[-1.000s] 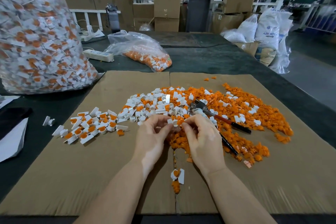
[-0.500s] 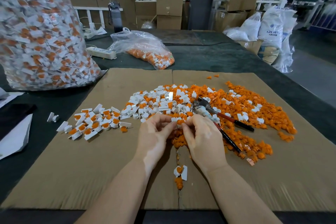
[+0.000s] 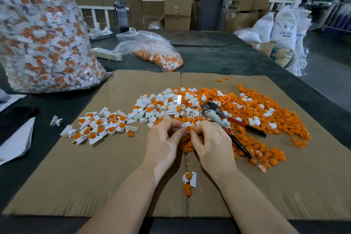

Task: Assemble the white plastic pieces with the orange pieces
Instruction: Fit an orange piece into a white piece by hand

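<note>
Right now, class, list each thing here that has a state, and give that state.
Left hand: pinching a white piece.
Right hand: pinching an orange piece.
Pliers: lying on the pile, unheld.
Small bag: lying open-necked.
Large bag: upright, full.
Assembled group: laid aside, left.

Loose white plastic pieces (image 3: 167, 106) heaped mid-cardboard, mixed into a wide spread of orange pieces (image 3: 256, 119) extending right. Assembled white-and-orange units (image 3: 100, 125) lie scattered to the left; one assembled unit (image 3: 189, 177) lies nearer, an orange piece just beside it.
</note>
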